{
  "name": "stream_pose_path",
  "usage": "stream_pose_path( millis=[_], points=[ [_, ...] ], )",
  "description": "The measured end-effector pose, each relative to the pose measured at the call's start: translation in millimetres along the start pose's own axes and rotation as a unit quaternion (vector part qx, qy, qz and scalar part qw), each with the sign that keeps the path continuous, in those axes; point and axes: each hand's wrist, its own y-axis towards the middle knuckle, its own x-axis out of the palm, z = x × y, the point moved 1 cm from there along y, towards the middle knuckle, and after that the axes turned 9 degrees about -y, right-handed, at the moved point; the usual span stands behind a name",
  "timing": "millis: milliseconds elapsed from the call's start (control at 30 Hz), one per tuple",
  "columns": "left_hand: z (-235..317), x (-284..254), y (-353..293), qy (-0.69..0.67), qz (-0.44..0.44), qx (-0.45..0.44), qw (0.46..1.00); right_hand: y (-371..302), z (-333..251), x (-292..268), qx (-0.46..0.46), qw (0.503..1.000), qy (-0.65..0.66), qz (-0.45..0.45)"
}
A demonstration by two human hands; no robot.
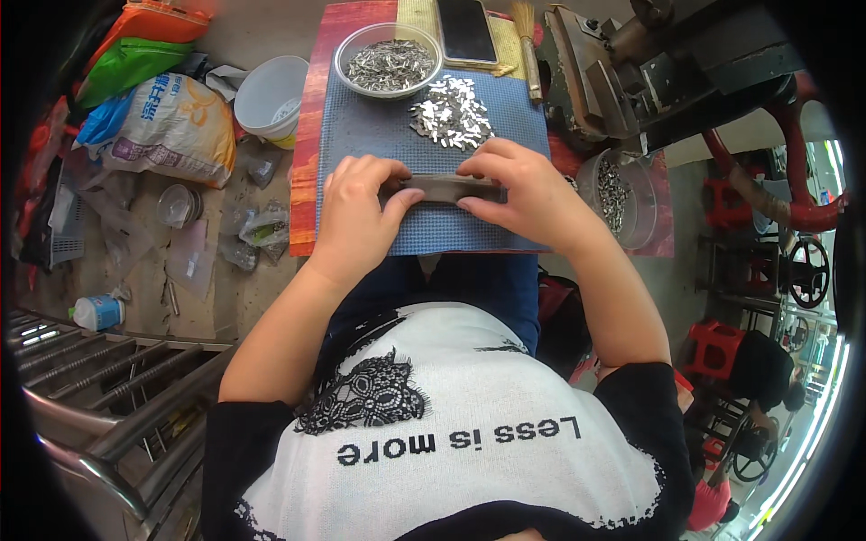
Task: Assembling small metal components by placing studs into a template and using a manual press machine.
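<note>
Both my hands hold a long dark flat metal bar (448,188) just above a blue-grey mat (370,135) on a red board. My left hand (356,216) grips the bar's left end with the thumb on its near side. My right hand (516,187) covers the right end, fingers curled over the top. Just beyond the bar lies a loose heap of small shiny metal pieces (451,113) on the mat. A clear bowl (388,59) full of the same pieces stands at the mat's far edge.
A dark phone (466,30) and a small brush (529,50) lie behind the mat. Another clear container of metal pieces (616,194) sits at the right below a dark press machine (649,72). A white bucket (269,95), bags and plastic litter lie on the floor at left.
</note>
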Motion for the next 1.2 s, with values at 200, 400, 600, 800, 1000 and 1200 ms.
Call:
stream_pose_path(
  millis=[200, 400, 600, 800, 1000, 1200],
  points=[
    [14, -3, 14, -0.003, -0.094, 0.008, 0.996, -12, 8, -3, -0.017, 1.0, 0.011, 0.014],
    [66, 21, 89, -0.121, -0.056, 0.106, 0.985, -29, 18, -78, 0.179, 0.96, 0.067, 0.205],
    [99, 123, 161, -0.177, -0.089, 0.147, 0.969, -36, 45, -118, 0.285, 0.883, -0.19, 0.32],
    [91, 153, 170, -0.178, -0.086, 0.133, 0.971, -35, 53, -109, 0.337, 0.89, -0.172, 0.255],
    [95, 155, 170, -0.145, -0.076, 0.128, 0.978, -33, 51, -125, 0.358, 0.897, -0.141, 0.22],
    [92, 152, 171, -0.128, -0.063, 0.128, 0.981, -34, 61, -124, 0.316, 0.918, -0.166, 0.17]
  ],
)
